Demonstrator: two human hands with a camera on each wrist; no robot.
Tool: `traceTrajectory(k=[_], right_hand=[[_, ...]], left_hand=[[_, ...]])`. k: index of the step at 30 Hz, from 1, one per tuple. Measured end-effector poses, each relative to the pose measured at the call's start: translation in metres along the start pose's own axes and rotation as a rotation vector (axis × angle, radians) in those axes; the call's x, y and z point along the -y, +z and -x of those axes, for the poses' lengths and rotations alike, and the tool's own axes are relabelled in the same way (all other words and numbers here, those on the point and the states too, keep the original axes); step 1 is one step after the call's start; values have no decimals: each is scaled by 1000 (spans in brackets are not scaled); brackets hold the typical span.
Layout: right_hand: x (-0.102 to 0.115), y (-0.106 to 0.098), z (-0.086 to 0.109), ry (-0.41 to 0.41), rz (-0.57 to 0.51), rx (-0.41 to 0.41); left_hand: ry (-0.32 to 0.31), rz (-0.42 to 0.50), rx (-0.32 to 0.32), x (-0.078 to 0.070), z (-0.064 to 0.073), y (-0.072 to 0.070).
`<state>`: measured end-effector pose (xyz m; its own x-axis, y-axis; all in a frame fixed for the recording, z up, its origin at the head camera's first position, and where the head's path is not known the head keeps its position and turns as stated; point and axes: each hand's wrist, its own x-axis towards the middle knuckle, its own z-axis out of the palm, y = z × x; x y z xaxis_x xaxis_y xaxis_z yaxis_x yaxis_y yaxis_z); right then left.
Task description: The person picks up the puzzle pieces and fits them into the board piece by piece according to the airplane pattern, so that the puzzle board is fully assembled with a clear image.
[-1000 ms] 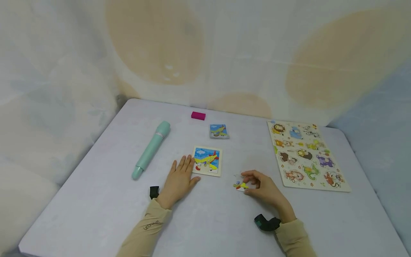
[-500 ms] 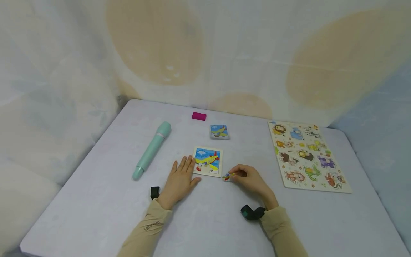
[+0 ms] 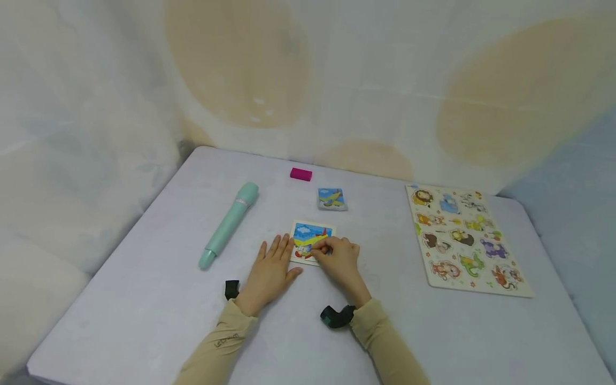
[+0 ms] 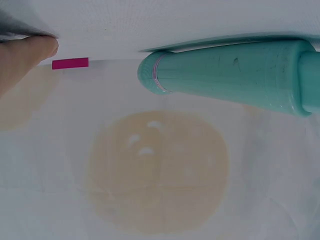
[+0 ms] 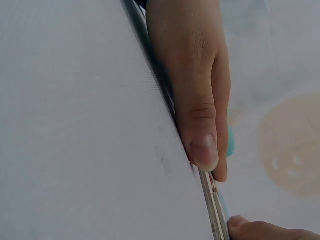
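Note:
A small airplane jigsaw board (image 3: 304,229) with a pale frame lies flat on the table in the head view. My left hand (image 3: 270,275) rests flat beside it, fingers straight, fingertips touching its left edge. Over the board's lower right part, my right hand (image 3: 340,263) pinches a small jigsaw piece (image 3: 305,252) between thumb and fingers. Those fingers cover much of the piece and part of the picture. From the side, the right wrist view shows the board's thin edge (image 5: 216,212) just below the thumb and fingertip.
Behind the board sits a small airplane picture block (image 3: 331,199), and farther back a magenta block (image 3: 301,174). A mint-green tube (image 3: 230,224) lies to the left. On the right is a large animal puzzle board (image 3: 464,240). Cloth walls (image 3: 356,80) border the table.
My right hand has carried the jigsaw piece leftward from the table, right of the airplane board, onto the board. My left hand has stayed in place.

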<state>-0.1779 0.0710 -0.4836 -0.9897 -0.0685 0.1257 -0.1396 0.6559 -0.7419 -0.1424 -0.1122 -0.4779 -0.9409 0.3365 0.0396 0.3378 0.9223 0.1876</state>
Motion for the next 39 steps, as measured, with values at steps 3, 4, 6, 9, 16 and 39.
traceTrajectory(k=[3, 4, 6, 9, 16, 39], right_hand=[[5, 7, 0, 14, 27, -48], [7, 9, -1, 21, 34, -60], [9, 11, -1, 29, 54, -76], [8, 9, 0, 41, 51, -95], [4, 4, -1, 61, 59, -68], [-66, -83, 17, 114, -455, 272]], left_hand=[[-2, -18, -11, 3, 1, -1], [-2, -21, -15, 3, 1, -1], [-1, -23, -22, 3, 1, -1], [6, -4, -26, 1, 0, 0], [3, 4, -22, -2, -4, 5], [6, 23, 27, -1, -12, 4]])
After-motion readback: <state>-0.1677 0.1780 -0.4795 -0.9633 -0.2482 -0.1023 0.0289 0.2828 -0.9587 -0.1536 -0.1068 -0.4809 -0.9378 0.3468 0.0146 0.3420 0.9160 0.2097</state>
